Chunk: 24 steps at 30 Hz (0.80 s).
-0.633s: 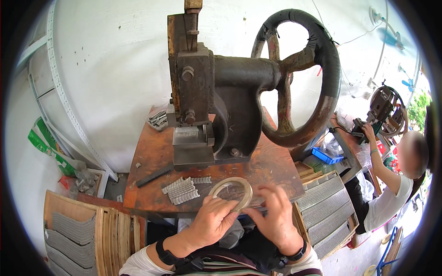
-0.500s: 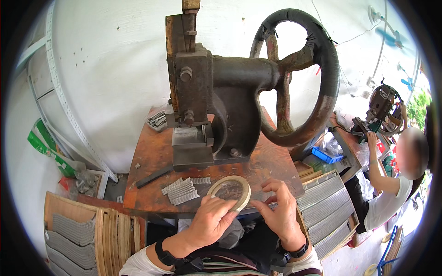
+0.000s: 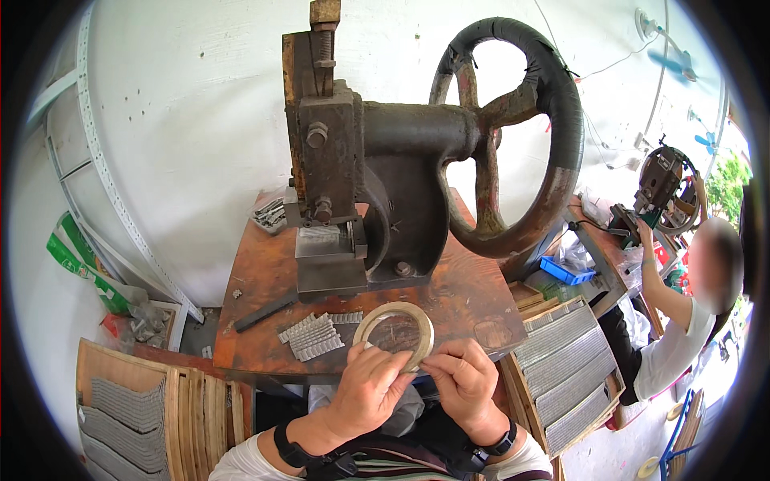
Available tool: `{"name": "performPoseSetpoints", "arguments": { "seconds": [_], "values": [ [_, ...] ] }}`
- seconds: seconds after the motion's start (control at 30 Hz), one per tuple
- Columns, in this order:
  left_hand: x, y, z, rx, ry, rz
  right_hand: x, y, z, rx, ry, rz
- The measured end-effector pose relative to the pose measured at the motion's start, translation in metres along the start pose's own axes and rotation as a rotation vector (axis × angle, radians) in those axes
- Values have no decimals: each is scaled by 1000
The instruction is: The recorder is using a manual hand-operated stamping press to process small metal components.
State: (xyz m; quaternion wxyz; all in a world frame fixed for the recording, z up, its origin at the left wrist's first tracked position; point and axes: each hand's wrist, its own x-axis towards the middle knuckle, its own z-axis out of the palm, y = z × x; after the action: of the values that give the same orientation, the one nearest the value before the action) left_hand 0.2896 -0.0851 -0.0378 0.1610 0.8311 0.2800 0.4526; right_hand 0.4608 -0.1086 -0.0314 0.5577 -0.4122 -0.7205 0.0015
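Note:
My left hand (image 3: 370,386) grips a cream-coloured roll of tape (image 3: 370,319) by its near left side, thumb and fingers closed on the ring. At the roll's near right edge, my right hand (image 3: 463,377) is closed in a pinch against it; whether a loose tape end lies between the fingertips cannot be made out. Just beyond my left hand, several small ridged grey metal strips (image 3: 315,337) lie on the brown wooden table (image 3: 261,264). Behind them stands a dark iron hand press (image 3: 401,176) with a large handwheel (image 3: 568,104).
A dark flat bar (image 3: 266,311) lies left of the press, near a bag of metal pieces (image 3: 271,212). Wooden trays of grey strips stand at left (image 3: 128,401) and right (image 3: 565,369). Far right, a person (image 3: 678,321) works at another press (image 3: 664,180).
My right hand has moved left and its fingers have closed at the roll's edge. My left hand still holds the roll. The view has shifted slightly.

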Motion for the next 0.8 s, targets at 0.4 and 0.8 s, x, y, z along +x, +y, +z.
{"name": "performPoseSetpoints", "arguments": {
  "seconds": [0.4, 0.8],
  "values": [
    [-4, 7, 4, -24, 106, -20, 0, -3, 11, -81, 89, -142],
    [-4, 3, 8, -49, 127, -42, -3, 3, 16, -22, -11, -73]
  ]
}}
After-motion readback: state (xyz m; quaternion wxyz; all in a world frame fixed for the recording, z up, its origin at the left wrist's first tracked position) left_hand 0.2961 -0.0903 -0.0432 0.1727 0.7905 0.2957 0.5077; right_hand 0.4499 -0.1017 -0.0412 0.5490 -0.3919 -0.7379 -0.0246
